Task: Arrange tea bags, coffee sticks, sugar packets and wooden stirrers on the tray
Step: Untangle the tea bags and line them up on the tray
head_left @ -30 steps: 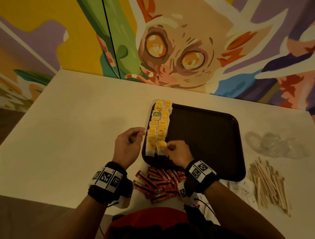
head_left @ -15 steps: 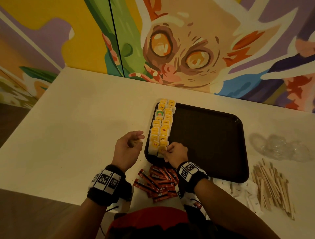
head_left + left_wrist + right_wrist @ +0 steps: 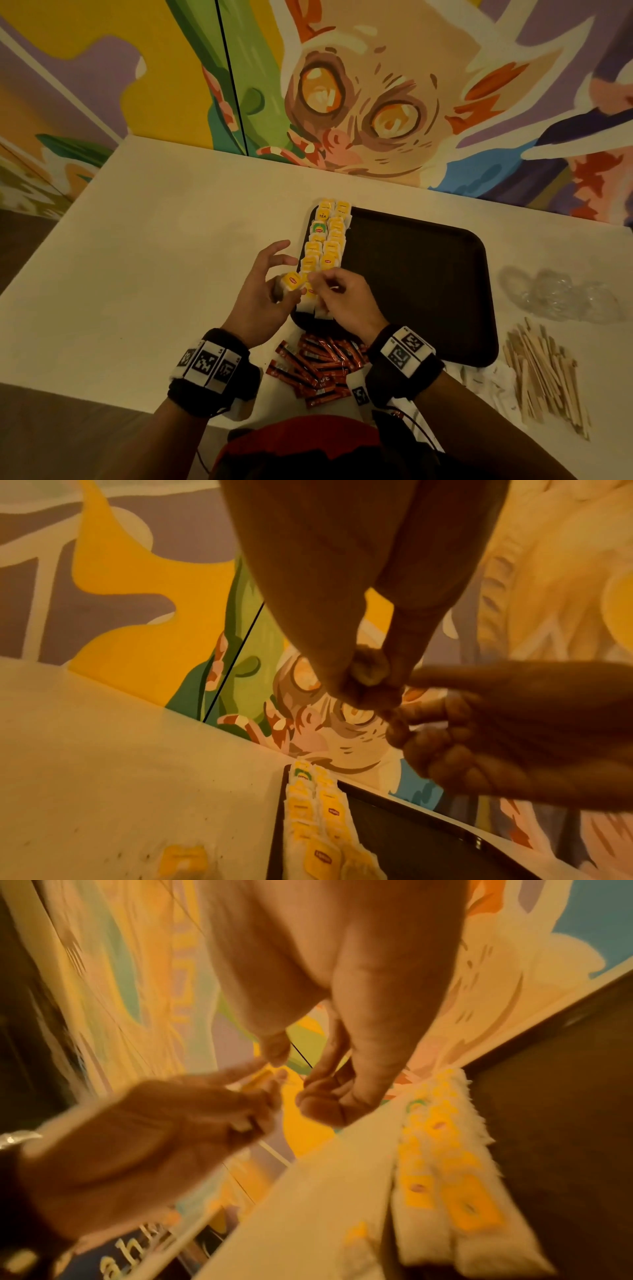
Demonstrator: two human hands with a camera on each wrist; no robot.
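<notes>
A dark tray (image 3: pixel 418 274) lies on the white table. Two rows of yellow-tagged tea bags (image 3: pixel 325 246) run along its left edge, also seen in the left wrist view (image 3: pixel 322 831). My left hand (image 3: pixel 287 274) hovers at the near end of the rows. Its thumb and fingers pinch one tea bag (image 3: pixel 293 281), and its other fingers are spread. My right hand (image 3: pixel 317 279) has its fingertips at that tea bag's edge, but its grip is not clear. Red coffee sticks (image 3: pixel 318 366) lie in front of the tray, partly under my right wrist.
Wooden stirrers (image 3: pixel 544 370) are piled at the right, with white sugar packets (image 3: pixel 489 380) beside them. Crumpled clear plastic (image 3: pixel 561 294) lies right of the tray. One loose tea bag (image 3: pixel 181 859) lies on the table left of the tray. A painted wall backs the table.
My left hand rose and moved right with its fingers spread, showing the tea bag. My right hand left the near end of the rows and met the left hand.
</notes>
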